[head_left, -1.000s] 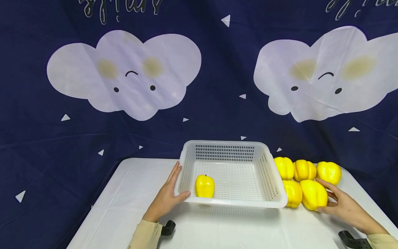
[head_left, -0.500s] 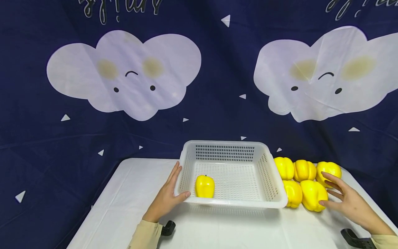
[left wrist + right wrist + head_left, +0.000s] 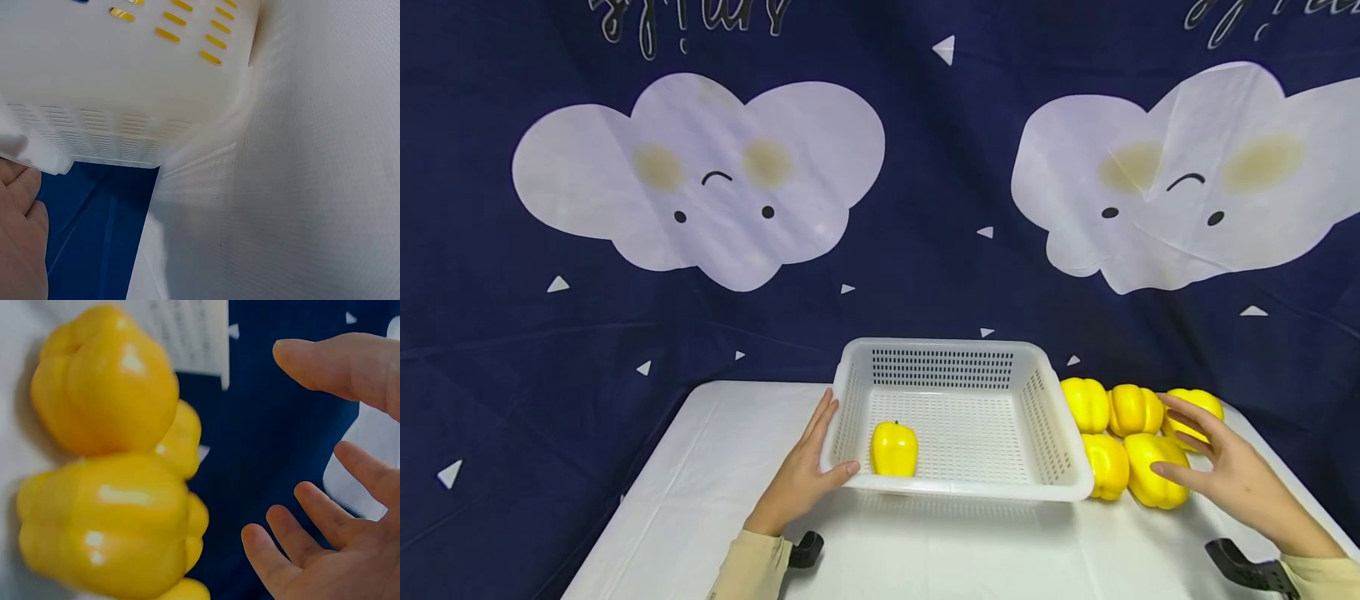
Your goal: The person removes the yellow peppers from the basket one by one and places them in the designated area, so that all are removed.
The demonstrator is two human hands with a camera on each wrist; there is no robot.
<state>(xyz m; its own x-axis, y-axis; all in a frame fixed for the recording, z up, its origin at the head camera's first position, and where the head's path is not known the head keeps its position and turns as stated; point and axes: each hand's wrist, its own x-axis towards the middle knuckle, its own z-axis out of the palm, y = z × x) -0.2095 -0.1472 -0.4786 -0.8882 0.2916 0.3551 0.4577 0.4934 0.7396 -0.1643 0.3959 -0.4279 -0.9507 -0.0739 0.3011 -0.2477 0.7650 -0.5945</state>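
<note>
My left hand point(image 3: 800, 475) rests at the near left corner of a white plastic basket point(image 3: 958, 492), fingers straight along its left side and thumb on the front rim. In the left wrist view, fingers point(image 3: 22, 187) lie against the basket's rim. One yellow bell pepper point(image 3: 894, 450) stands inside, near the front left. My right hand point(image 3: 1236, 475) hovers with spread fingers over the right end of a group of yellow bell peppers, partly covering the back right pepper point(image 3: 1206, 402). The front right pepper point(image 3: 1153, 475) is below its thumb. In the right wrist view nothing lies between thumb and fingers point(image 3: 325, 515).
Other yellow peppers point(image 3: 1084, 406) sit in two rows against the basket's right side. A white cloth covers the table point(image 3: 722, 433). Behind it hangs a dark blue curtain point(image 3: 925, 308) with cloud prints.
My right hand has let go of the front right pepper, drawn back to the right, then come left and up over the peppers. The left hand and basket have not moved.
</note>
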